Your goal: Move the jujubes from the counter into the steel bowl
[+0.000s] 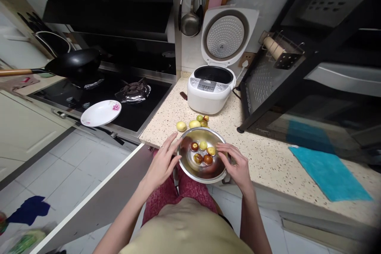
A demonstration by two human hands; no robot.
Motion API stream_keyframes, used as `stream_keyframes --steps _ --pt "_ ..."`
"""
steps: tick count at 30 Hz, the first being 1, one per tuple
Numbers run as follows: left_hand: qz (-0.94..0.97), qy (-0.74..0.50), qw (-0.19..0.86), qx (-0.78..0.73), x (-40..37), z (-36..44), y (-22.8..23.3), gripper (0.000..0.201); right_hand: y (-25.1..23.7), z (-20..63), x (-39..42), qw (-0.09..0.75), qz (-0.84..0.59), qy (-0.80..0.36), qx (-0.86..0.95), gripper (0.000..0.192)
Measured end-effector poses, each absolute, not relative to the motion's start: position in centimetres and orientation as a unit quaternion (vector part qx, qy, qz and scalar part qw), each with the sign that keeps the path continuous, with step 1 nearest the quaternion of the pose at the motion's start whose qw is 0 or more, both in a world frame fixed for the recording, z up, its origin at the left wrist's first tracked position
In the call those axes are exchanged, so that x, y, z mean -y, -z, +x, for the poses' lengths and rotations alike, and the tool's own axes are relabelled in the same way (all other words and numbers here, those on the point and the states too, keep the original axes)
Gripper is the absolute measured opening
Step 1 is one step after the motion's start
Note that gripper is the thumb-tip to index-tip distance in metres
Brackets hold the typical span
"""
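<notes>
A shiny steel bowl sits at the front edge of the speckled counter. Several small round fruits, green, yellow and reddish-brown, lie inside it. My left hand rests on the bowl's left rim with its fingers spread along it. On the right rim lies my right hand, its fingertips reaching over the edge close to a yellow fruit. Whether those fingers pinch a fruit I cannot tell. More loose fruits lie on the counter just behind the bowl.
A white rice cooker with its lid up stands behind the fruits. Left is a gas hob with a black wok and a white flowered plate. A black rack fills the right; a blue cloth lies on the counter.
</notes>
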State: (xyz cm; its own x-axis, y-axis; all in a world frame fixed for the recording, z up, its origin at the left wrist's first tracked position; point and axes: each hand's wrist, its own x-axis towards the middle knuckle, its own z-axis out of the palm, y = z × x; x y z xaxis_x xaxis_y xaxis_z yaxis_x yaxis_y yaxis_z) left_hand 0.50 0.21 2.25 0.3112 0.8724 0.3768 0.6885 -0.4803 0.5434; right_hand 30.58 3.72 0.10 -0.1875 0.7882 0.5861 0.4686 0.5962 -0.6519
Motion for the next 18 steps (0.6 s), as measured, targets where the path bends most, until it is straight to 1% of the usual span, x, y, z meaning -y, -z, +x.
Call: stream_keyframes --steps 4,8,11,14,18 --pt "0.791 -0.352 0.154 -0.476 -2.3 0.7 -3.1 0.053 0.7 31.2 -3.6 0.478 -0.407 -0.151 0.764 0.013" --pt "0.785 -0.348 0.224 -0.46 -2.8 2.7 -2.6 0.056 0.8 31.6 -2.9 0.486 -0.421 -0.164 0.748 0.022" --pt "0.741 -0.389 0.257 -0.483 -2.4 4.7 -1.5 0.057 0.8 31.9 -2.5 0.504 -0.441 -0.188 0.718 0.027" --pt "0.692 -0.431 0.273 -0.511 -1.8 6.7 -0.6 0.055 1.0 32.4 -2.2 0.518 -0.467 -0.195 0.689 0.026" --pt "0.699 -0.431 0.302 -0.484 -1.0 9.2 -0.5 0.06 1.5 34.1 -1.7 0.514 -0.49 -0.209 0.672 0.027"
